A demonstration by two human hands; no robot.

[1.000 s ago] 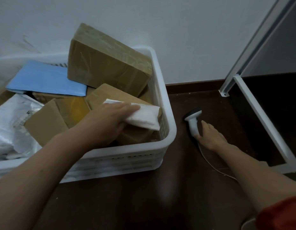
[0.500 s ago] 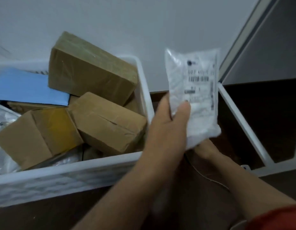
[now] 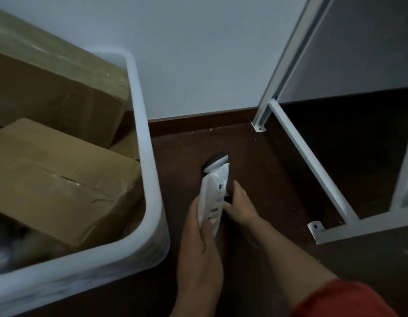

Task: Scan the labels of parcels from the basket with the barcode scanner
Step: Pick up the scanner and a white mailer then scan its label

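My left hand (image 3: 198,245) is shut on a white plastic parcel (image 3: 213,202), held edge-on low over the dark floor with its printed label facing right. Just behind the parcel's top lies the barcode scanner (image 3: 215,163); only its grey-and-white head shows. My right hand (image 3: 240,207) is curled around the scanner's handle, which the parcel mostly hides. The white basket (image 3: 150,179) stands at the left, holding a brown cardboard box (image 3: 61,179) and a larger taped box (image 3: 49,88) leaning behind it.
A white metal shelf frame (image 3: 312,161) stands on the floor at the right, its foot plate (image 3: 315,226) close to my right forearm. A white wall with a brown skirting board (image 3: 198,121) runs behind. The scanner's thin cable (image 3: 251,241) trails under my right arm.
My left hand lifted the white parcel out of the basket, held it up, then lowered it beside the scanner. My right hand stayed at the scanner handle.
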